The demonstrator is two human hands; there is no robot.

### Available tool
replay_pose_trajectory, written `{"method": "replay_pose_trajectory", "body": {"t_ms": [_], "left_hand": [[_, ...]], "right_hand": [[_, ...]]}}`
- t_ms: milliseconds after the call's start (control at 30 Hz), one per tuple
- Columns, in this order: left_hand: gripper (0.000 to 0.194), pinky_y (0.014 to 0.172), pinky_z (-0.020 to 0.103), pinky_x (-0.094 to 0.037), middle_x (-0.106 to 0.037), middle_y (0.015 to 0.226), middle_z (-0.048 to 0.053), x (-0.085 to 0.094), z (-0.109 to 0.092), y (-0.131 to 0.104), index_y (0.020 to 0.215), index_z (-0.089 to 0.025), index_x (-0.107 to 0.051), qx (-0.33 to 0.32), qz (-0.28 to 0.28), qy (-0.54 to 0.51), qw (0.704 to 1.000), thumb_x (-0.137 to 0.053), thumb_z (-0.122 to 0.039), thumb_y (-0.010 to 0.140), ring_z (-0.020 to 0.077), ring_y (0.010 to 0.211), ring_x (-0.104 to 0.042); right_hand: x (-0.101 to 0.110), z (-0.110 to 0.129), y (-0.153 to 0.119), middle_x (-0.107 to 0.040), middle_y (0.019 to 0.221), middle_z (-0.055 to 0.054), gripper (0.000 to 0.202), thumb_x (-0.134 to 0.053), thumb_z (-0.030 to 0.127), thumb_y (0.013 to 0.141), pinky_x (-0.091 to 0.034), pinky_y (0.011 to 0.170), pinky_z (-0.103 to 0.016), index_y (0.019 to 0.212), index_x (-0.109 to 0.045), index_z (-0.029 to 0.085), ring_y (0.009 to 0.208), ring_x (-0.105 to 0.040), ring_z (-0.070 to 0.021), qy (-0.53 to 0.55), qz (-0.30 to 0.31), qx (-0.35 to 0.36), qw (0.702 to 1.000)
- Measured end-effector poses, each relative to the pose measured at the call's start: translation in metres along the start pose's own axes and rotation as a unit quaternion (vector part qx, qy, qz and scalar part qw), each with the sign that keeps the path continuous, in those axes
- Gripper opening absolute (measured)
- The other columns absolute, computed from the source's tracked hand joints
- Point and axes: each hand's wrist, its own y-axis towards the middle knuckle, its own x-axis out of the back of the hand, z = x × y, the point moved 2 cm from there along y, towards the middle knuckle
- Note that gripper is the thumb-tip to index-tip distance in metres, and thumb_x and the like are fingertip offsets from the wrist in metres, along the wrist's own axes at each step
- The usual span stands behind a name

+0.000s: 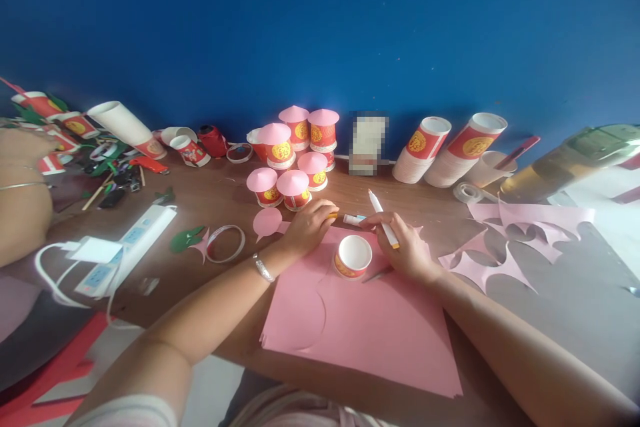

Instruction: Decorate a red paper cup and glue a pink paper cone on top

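Far left: another person's arm; white power strip on table. Several red cups with pink cone tops grouped near blue wall. Left hand curled, fingers pinched on small orange cap, over far edge of pink paper. Paper cup upright on pink paper, between hands. Right hand partly curled, gripping white marker, tip slanting toward wall. Farther right: leaning cup stacks, pink scraps.

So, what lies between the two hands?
In the head view, a paper cup stands on pink paper; beyond it lies a small white-and-blue item.
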Motion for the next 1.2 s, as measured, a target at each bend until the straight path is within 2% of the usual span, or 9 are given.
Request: {"method": "replay_pose_trajectory", "body": {"t_ms": [133, 233, 400, 500, 667, 800, 933, 1033, 1200], "left_hand": [[0.022, 0.106, 0.045, -0.057, -0.073, 0.120, 0.011, 0.016, -0.020, -0.006, 0.118, -0.022, -0.067, -0.038, -0.031, -0.112, 0.992, -0.050, -0.019, 0.104, 0.0243, 0.117, -0.070], [0.026, 0.109, 0.045, -0.056, -0.070, 0.131, 0.014, 0.022, -0.028, -0.011, 0.128, -0.023, -0.063, -0.012, 0.050, -0.288, 0.956, -0.057, -0.036, 0.106, 0.0266, 0.126, -0.068], [0.093, 0.125, 0.057, -0.044, -0.058, 0.157, 0.020, 0.014, -0.039, -0.012, 0.152, -0.024, -0.054, -0.058, 0.192, -0.332, 0.922, -0.098, -0.044, 0.073, 0.0407, 0.148, -0.055], [0.077, 0.121, 0.054, -0.047, -0.062, 0.155, 0.019, 0.009, -0.046, -0.009, 0.148, -0.023, -0.060, -0.025, 0.227, -0.310, 0.923, -0.091, -0.039, 0.080, 0.0392, 0.145, -0.058], [0.052, 0.097, 0.042, -0.055, -0.074, 0.123, 0.014, 0.013, -0.037, -0.010, 0.122, -0.018, -0.067, 0.113, 0.200, -0.424, 0.876, -0.077, -0.057, 0.089, 0.0306, 0.115, -0.068], [0.046, 0.088, 0.036, -0.053, -0.070, 0.104, 0.007, 0.012, -0.026, -0.013, 0.107, -0.020, -0.066, 0.160, 0.171, -0.436, 0.869, -0.080, -0.058, 0.086, 0.0234, 0.096, -0.065], [0.046, 0.094, 0.039, -0.053, -0.071, 0.114, 0.008, 0.013, -0.030, -0.011, 0.114, -0.022, -0.067, 0.153, 0.184, -0.444, 0.864, -0.079, -0.057, 0.086, 0.0266, 0.105, -0.065], [0.053, 0.095, 0.041, -0.053, -0.071, 0.117, 0.010, 0.016, -0.033, -0.011, 0.120, -0.020, -0.065, 0.164, 0.185, -0.443, 0.861, -0.080, -0.058, 0.086, 0.0284, 0.109, -0.064], [0.050, 0.096, 0.041, -0.052, -0.072, 0.111, 0.009, 0.014, -0.029, -0.010, 0.117, -0.020, -0.067, 0.154, 0.160, -0.465, 0.857, -0.080, -0.058, 0.088, 0.0268, 0.105, -0.065]], "right_hand": [[-0.002, -0.005, 0.000, -0.082, 0.106, -0.005, 0.019, -0.048, 0.021, 0.101, -0.061, 0.089, -0.038, 0.111, -0.063, 0.027, 0.098, -0.080, -0.0232, 0.001, -0.024, -0.002, 1.000], [-0.002, -0.007, 0.000, -0.081, 0.103, -0.006, 0.014, -0.048, 0.024, 0.102, -0.061, 0.087, -0.038, 0.108, -0.061, 0.026, 0.093, -0.079, -0.0231, -0.001, -0.054, -0.001, 0.999], [-0.005, -0.007, -0.001, -0.081, 0.102, -0.007, 0.014, -0.048, 0.030, 0.107, -0.061, 0.086, -0.038, 0.107, -0.061, 0.025, 0.092, -0.079, -0.0233, -0.024, -0.085, 0.013, 0.996], [-0.007, -0.006, -0.001, -0.081, 0.103, -0.006, 0.011, -0.049, 0.030, 0.109, -0.060, 0.086, -0.036, 0.108, -0.059, 0.025, 0.093, -0.079, -0.0223, -0.031, -0.093, 0.033, 0.995], [0.011, 0.003, -0.002, -0.080, 0.096, -0.003, 0.010, -0.054, 0.018, 0.107, -0.056, 0.069, -0.029, 0.112, -0.058, 0.025, 0.083, -0.078, -0.0192, -0.095, -0.086, 0.139, 0.982], [0.034, 0.015, -0.020, -0.077, 0.094, -0.005, 0.014, -0.061, 0.016, 0.104, -0.057, 0.070, -0.031, 0.116, -0.061, 0.022, 0.089, -0.076, -0.0220, -0.180, 0.017, 0.285, 0.941], [0.041, 0.010, -0.044, -0.075, 0.101, -0.009, 0.015, -0.061, 0.020, 0.105, -0.061, 0.079, -0.037, 0.121, -0.062, 0.020, 0.093, -0.073, -0.0235, -0.221, 0.090, 0.300, 0.924], [0.035, -0.001, -0.052, -0.068, 0.084, -0.004, 0.026, -0.050, 0.003, 0.101, -0.053, 0.067, -0.031, 0.118, -0.062, 0.019, 0.077, -0.065, -0.0191, -0.261, 0.058, 0.300, 0.916], [0.029, -0.015, -0.047, -0.067, 0.080, -0.001, 0.029, -0.050, 0.001, 0.100, -0.050, 0.066, -0.030, 0.114, -0.064, 0.021, 0.074, -0.065, -0.0185, -0.299, -0.008, 0.281, 0.912]]}}
